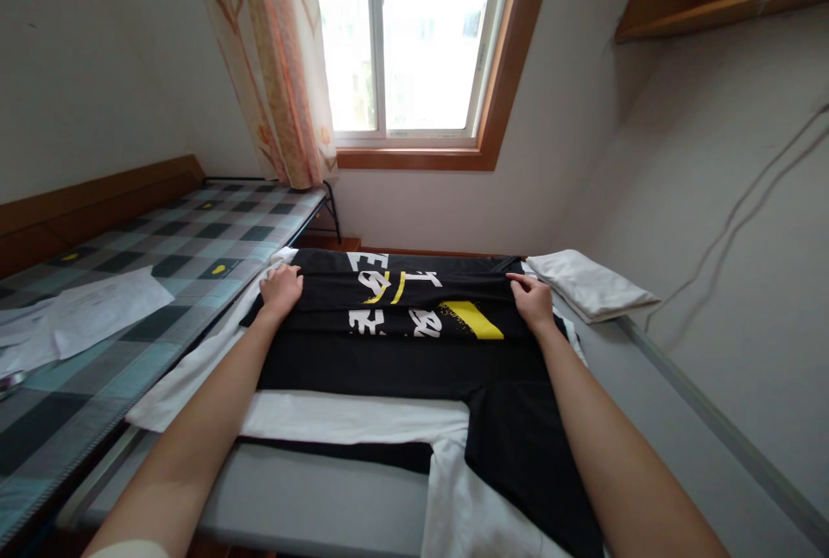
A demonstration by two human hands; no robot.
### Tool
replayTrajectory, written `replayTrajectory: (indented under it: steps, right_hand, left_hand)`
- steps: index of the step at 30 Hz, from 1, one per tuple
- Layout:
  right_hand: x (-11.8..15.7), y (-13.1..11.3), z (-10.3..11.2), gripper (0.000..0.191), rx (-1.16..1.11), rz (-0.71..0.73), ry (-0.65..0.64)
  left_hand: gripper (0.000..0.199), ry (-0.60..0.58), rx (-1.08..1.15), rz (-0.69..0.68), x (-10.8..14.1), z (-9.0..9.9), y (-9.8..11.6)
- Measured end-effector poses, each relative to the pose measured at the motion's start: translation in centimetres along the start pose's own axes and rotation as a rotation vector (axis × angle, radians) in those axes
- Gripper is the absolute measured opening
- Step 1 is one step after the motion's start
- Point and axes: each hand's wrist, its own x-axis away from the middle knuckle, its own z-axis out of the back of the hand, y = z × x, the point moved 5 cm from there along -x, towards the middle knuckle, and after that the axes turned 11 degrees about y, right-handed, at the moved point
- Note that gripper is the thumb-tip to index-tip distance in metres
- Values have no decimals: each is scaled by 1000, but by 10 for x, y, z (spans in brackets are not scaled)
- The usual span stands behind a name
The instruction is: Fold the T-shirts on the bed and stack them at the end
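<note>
A black shirt [389,364] with white and yellow print lies spread across a grey table [324,497], over a white garment [350,415]. My left hand [281,288] is at the shirt's far left edge, its fingers closed on the black cloth. At the far right edge my right hand [532,299] pinches the same shirt between thumb and fingers. Folds run across the print between the two hands. One black sleeve hangs toward the near right, beside a white sleeve. A folded white cloth [586,283] lies just beyond my right hand.
To the left stands a bed with a checked mattress [161,256], with white papers [84,312] on it. A window [420,40] and a flowered curtain [278,57] are ahead. A wooden shelf [731,9] hangs at upper right, and a cable [738,208] runs down the wall.
</note>
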Motion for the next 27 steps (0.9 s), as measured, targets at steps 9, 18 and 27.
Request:
replayTrajectory:
  steps: [9,18,27]
  right_hand:
    - [1,-1,-1,42,32,3,3]
    - [1,-2,-1,41,46,27,7]
    - [1,0,-2,40,53,45,29]
  left_hand:
    - [31,102,43,-66,-4,-5,-4]
    - [38,223,42,-48,-2,3,-1]
    - [39,158,58,-15,-2,3,-2]
